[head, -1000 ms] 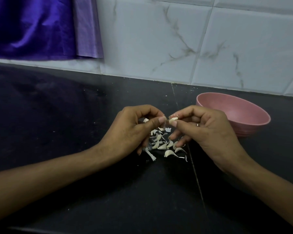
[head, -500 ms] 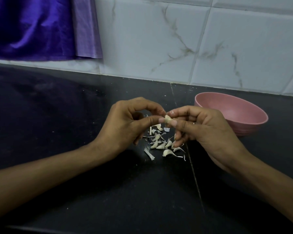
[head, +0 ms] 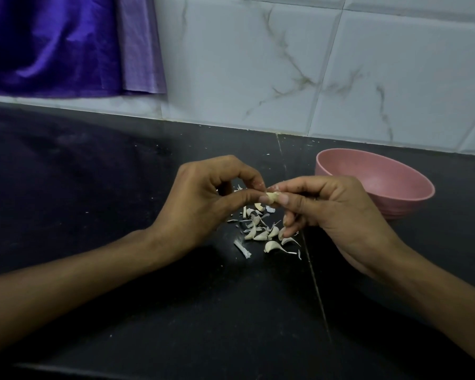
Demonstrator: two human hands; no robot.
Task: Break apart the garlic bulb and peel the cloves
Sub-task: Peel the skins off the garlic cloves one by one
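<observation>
Papery skin is the target: both the left hand (head: 203, 198) and right hand (head: 321, 209) pinch one clove (head: 272, 197) (mid-worktop); peel with thumbnails, gently.

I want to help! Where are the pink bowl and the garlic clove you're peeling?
pink bowl (head: 412, 197): head view, front rim.
garlic clove (head: 272, 197): head view, bare middle between the fingertips.

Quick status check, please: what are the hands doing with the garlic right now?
Left hand and right hand both pinch one garlic clove. Loose cloves and skins on counter beneath. Pink bowl right, nothing blocking.
</observation>
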